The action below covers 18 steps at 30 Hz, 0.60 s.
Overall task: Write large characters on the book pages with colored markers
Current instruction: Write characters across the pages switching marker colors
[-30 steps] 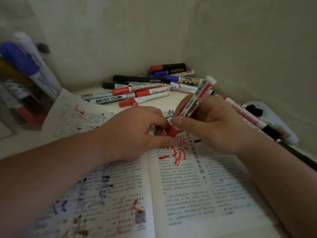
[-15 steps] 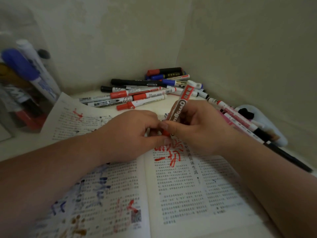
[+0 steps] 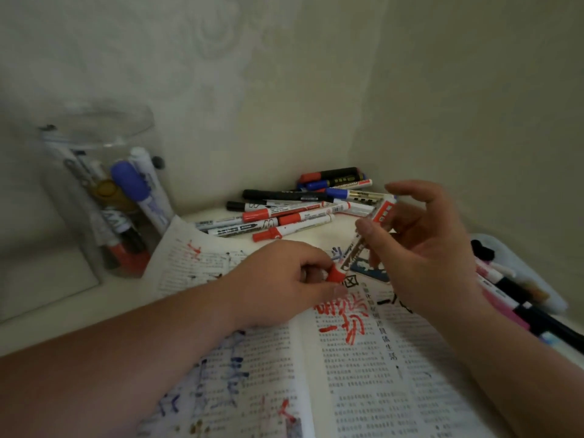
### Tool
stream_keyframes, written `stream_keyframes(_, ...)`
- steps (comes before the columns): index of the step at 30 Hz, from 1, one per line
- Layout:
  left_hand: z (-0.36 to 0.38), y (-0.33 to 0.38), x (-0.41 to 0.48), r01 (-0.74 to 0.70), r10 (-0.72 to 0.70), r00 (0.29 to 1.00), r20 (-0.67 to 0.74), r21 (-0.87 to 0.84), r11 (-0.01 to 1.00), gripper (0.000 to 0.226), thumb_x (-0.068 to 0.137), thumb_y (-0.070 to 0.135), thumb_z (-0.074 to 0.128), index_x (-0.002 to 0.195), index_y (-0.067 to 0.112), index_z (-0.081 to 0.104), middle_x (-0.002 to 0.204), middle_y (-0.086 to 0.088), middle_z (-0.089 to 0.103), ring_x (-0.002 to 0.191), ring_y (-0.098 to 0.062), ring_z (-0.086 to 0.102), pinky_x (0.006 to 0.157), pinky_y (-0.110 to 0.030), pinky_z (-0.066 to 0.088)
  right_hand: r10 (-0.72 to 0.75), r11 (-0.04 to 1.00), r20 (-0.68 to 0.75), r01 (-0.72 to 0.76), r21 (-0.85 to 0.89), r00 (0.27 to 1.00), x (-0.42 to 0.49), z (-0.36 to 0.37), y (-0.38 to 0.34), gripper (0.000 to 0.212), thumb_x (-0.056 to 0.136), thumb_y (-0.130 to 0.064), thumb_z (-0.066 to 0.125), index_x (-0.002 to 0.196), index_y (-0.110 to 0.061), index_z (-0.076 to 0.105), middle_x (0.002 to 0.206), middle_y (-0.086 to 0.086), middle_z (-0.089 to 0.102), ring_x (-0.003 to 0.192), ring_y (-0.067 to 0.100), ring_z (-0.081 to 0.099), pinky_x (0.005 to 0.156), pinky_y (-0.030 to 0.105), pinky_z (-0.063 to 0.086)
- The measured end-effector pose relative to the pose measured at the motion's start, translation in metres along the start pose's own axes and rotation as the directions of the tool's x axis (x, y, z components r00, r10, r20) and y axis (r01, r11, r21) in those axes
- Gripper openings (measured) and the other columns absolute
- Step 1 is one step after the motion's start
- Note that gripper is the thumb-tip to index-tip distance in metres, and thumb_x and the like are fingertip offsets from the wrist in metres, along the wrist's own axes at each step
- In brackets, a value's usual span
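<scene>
Red whiteboard marker (image 3: 376,229), light, stiff, slick plastic, sits tilted over open book (image 3: 363,390) w/ right grip (image 3: 423,248) pinching mid-barrel & left grip (image 3: 284,279) pinching red cap (image 3: 335,275) just below; best held by barrel.

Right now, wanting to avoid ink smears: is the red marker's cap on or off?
On, apparently: the red cap sits against the marker barrel's end, pinched by the left hand; no tip shows.
</scene>
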<state>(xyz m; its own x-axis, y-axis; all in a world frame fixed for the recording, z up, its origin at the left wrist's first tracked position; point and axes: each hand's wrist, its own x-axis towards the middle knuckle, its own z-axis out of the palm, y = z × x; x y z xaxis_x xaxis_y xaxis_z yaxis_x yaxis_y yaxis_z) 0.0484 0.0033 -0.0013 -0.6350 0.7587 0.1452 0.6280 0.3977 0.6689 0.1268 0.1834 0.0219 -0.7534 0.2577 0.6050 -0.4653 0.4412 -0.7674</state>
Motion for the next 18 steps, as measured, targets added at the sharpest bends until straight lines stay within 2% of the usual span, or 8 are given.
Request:
stream_keyframes(3, -0.008, -0.002, -0.005, 0.065, -0.072, 0.997, -0.007, -0.333, 0.941, 0.010, 0.092, 0.035, 0.070, 0.100, 0.037, 0.064, 0.072, 0.010, 0.062, 0.061, -0.003, 0.054, 0.059, -0.025, 0.044, -0.178, 0.984, -0.079, 0.176, -0.032, 0.981, -0.002, 0.001, -0.013, 0.036, 0.083, -0.015, 0.073, 0.112, -0.029, 0.058, 0.078, 0.003, 0.067, 0.060, 0.017, 0.065, 0.054, 0.020, 0.055)
stream_keyframes(6, -0.017, -0.004, -0.003, 0.107, -0.196, 0.975, -0.101, -0.564, 0.819, 0.020, 0.097, 0.006, 0.047, 0.089, 0.009, 0.065, 0.062, -0.001, 0.057, 0.052, -0.008, 0.048, 0.051, -0.023, 0.037, -0.051, 0.998, -0.127, 0.046, -0.043, 0.991, 0.010, -0.005, -0.016, 0.027, 0.083, -0.030, 0.076, 0.107, -0.032, 0.064, 0.079, 0.002, 0.070, 0.053, 0.013, 0.063, 0.048, 0.018, 0.051)
stream_keyframes(8, -0.018, -0.004, -0.001, 0.132, -0.253, 0.959, -0.127, -0.590, 0.797, 0.031, 0.099, 0.006, 0.039, 0.079, 0.007, 0.062, 0.057, 0.000, 0.055, 0.048, -0.006, 0.046, 0.049, -0.021, 0.037, 0.138, 0.982, -0.065, -0.145, -0.119, 0.988, 0.023, -0.039, 0.005, 0.053, 0.068, -0.067, 0.082, 0.102, -0.027, 0.069, 0.087, 0.012, 0.072, 0.048, 0.010, 0.059, 0.043, 0.021, 0.047)
stream_keyframes(9, -0.017, -0.004, 0.001, 0.148, -0.267, 0.956, -0.121, -0.587, 0.796, 0.032, 0.100, 0.009, 0.039, 0.076, 0.011, 0.061, 0.057, 0.002, 0.055, 0.049, -0.007, 0.047, 0.051, -0.022, 0.038, 0.121, 0.980, -0.122, -0.138, -0.144, 0.985, 0.034, -0.052, 0.025, 0.069, 0.055, -0.078, 0.083, 0.101, -0.027, 0.071, 0.096, 0.020, 0.072, 0.050, 0.010, 0.061, 0.047, 0.022, 0.049)
stream_keyframes(11, -0.014, -0.006, 0.001, 0.162, -0.254, 0.963, -0.093, -0.552, 0.818, 0.032, 0.102, 0.014, 0.043, 0.074, 0.017, 0.059, 0.061, 0.004, 0.055, 0.056, -0.008, 0.048, 0.058, -0.027, 0.040, -0.030, 0.983, -0.082, 0.015, -0.182, 0.996, 0.059, -0.045, 0.020, 0.063, 0.062, -0.073, 0.084, 0.108, -0.033, 0.071, 0.107, 0.013, 0.074, 0.063, 0.016, 0.067, 0.061, 0.033, 0.057)
stream_keyframes(13, -0.014, -0.005, -0.001, 0.171, -0.232, 0.971, -0.063, -0.499, 0.850, 0.029, 0.102, 0.019, 0.045, 0.076, 0.018, 0.059, 0.066, 0.003, 0.055, 0.059, -0.009, 0.049, 0.062, -0.028, 0.041, -0.156, 0.974, 0.058, 0.163, -0.157, 0.986, 0.076, 0.011, -0.064, 0.042, 0.077, -0.063, 0.078, 0.110, -0.038, 0.070, 0.096, 0.001, 0.076, 0.061, 0.018, 0.067, 0.057, 0.031, 0.057)
stream_keyframes(16, -0.019, -0.001, -0.004, 0.137, -0.178, 0.981, -0.077, -0.379, 0.915, 0.027, 0.100, 0.020, 0.044, 0.087, 0.012, 0.066, 0.066, 0.005, 0.055, 0.061, -0.008, 0.049, 0.064, -0.028, 0.041, -0.441, 0.896, 0.134, 0.444, 0.011, 0.887, 0.100, 0.084, -0.145, 0.023, 0.085, -0.050, 0.076, 0.102, -0.039, 0.064, 0.090, 0.000, 0.074, 0.069, 0.017, 0.072, 0.058, 0.026, 0.056)
stream_keyframes(18, -0.022, 0.002, -0.006, 0.135, -0.164, 0.984, -0.066, -0.314, 0.940, 0.028, 0.101, 0.023, 0.042, 0.092, 0.010, 0.066, 0.067, 0.007, 0.054, 0.065, -0.007, 0.050, 0.067, -0.028, 0.041, -0.554, 0.826, 0.177, 0.564, -0.005, 0.814, 0.114, 0.108, -0.168, 0.018, 0.094, -0.035, 0.071, 0.108, -0.028, 0.061, 0.096, 0.001, 0.071, 0.083, 0.018, 0.074, 0.064, 0.025, 0.059)
